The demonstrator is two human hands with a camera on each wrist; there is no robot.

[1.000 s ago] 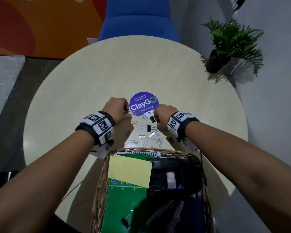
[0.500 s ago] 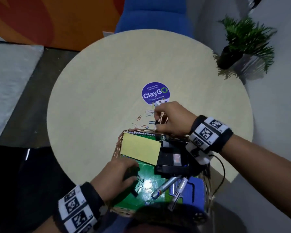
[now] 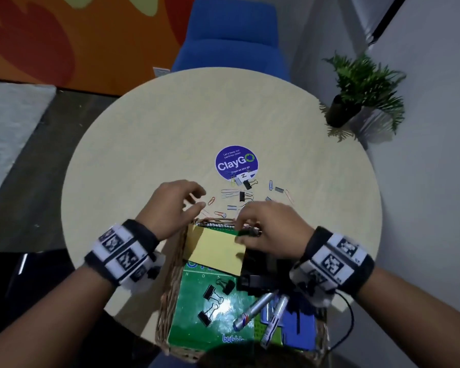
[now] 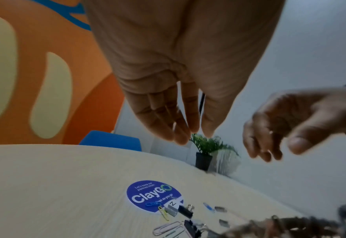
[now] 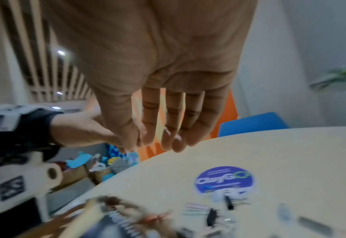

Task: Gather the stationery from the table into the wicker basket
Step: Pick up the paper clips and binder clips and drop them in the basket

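1. The wicker basket sits at the near edge of the round table, already holding a green notebook, a yellow pad, black binder clips, markers and a dark box-like item I cannot name
2. Left on the table, between the basket's far rim and the purple sticker, lies a scatter of paper clips, a few small binder clips and short metal pieces that look like staple strips
3. The left hand hovers over the table just left of the scatter; in its wrist view the fingers hang straight and close together, holding nothing
4. The right hand is over the basket's far rim; its wrist view shows loose, straight fingers and an empty palm, so it reads as having just let go, though the head view is too blurred there to be certain
5. Step in hand, as I judge it: the small-item rounds, each hand ferrying pinches from scatter to basket
6. The next move calls for a fingertip pinch or a sweep toward the rim, since flat clips sit tight on the tabletop and slip easily
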